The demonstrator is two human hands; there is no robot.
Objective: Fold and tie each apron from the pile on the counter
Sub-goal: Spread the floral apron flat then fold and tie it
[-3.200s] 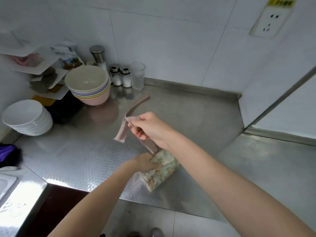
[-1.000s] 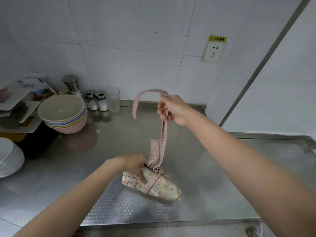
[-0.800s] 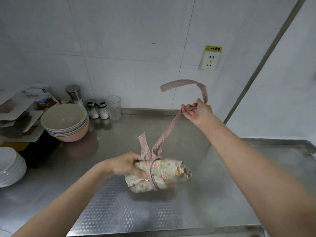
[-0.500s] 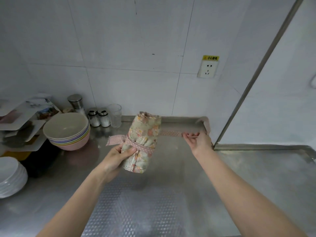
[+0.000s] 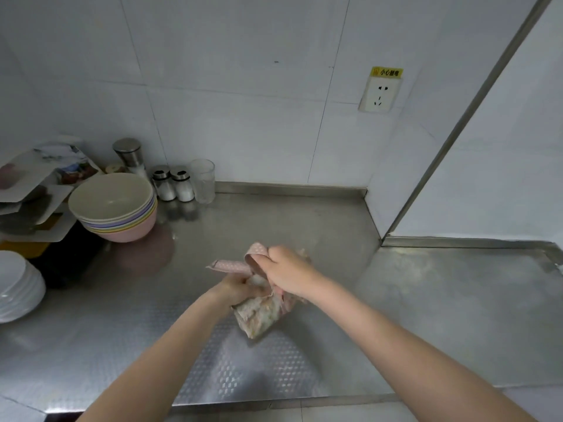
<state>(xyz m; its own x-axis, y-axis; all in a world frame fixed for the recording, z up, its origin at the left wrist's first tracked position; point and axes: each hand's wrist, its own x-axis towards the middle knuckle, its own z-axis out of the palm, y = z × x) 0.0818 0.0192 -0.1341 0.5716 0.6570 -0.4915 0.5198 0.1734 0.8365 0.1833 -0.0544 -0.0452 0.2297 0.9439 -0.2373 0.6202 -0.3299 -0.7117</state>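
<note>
A rolled floral apron [image 5: 260, 315] is held just above the steel counter [image 5: 304, 226], near its front. My left hand [image 5: 236, 289] grips the roll from the left side. My right hand [image 5: 289, 274] lies over the top of the roll and grips the pink dotted strap [image 5: 231, 265], which loops out to the left of both hands. The upper part of the roll is hidden under my hands. No other apron shows in this view.
A stack of pastel bowls [image 5: 114, 208] stands at the back left, with white bowls [image 5: 16, 287] at the left edge. Shakers [image 5: 172, 184] and a glass [image 5: 202, 181] line the back wall. The counter's front edge [image 5: 274, 403] is close below my arms.
The roll has come down from chest height to just above the counter. My right hand has moved in from the stretched strap end onto the roll, with the strap now bunched at my hands.
</note>
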